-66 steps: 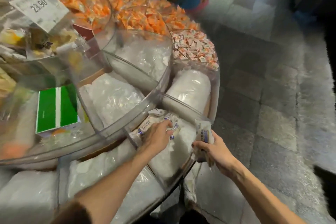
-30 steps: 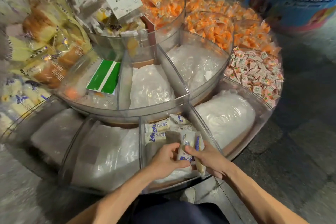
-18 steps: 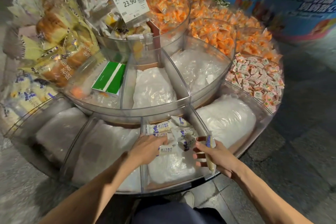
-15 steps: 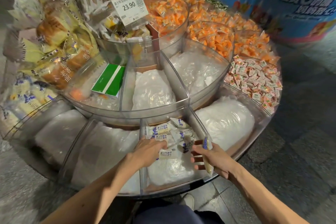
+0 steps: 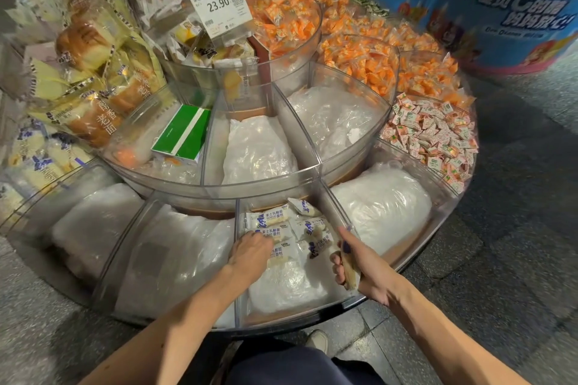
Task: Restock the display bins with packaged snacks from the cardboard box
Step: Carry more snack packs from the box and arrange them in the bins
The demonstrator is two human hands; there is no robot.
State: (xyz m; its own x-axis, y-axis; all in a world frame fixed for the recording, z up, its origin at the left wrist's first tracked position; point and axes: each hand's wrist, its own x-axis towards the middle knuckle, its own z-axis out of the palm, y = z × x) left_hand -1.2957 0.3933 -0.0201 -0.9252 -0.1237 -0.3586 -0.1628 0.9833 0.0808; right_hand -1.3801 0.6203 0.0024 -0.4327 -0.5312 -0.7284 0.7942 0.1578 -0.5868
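The right hand [image 5: 369, 275] clamps its fingers on one snack packet [image 5: 349, 269], held on edge above the right divider [image 5: 334, 212] of the near middle bin [image 5: 291, 317]. Let go there, it may drop into the neighbouring bin [image 5: 445, 194]. The left hand [image 5: 250, 248] rests on packets [image 5: 275, 220] already in the middle bin, and I cannot tell how its fingers lie.

The bins [image 5: 316, 166] are clear, glossy hard plastic with smooth walls. The packs [image 5: 275, 219] wear shiny white film printed in blue. The white filler bags [image 5: 259, 150] are thin, crinkled, translucent plastic. The orange sweets [image 5: 359, 66] and bread bags [image 5: 93, 72] are in glossy film too. The price tag [image 5: 219, 6] looks like matt paper, the green box [image 5: 183, 134] smooth card with a slight sheen. The blue stand [image 5: 500, 9] is printed card. The floor [image 5: 516, 228] is rough, speckled, matt stone, the trousers [image 5: 281, 366] dark matt cloth
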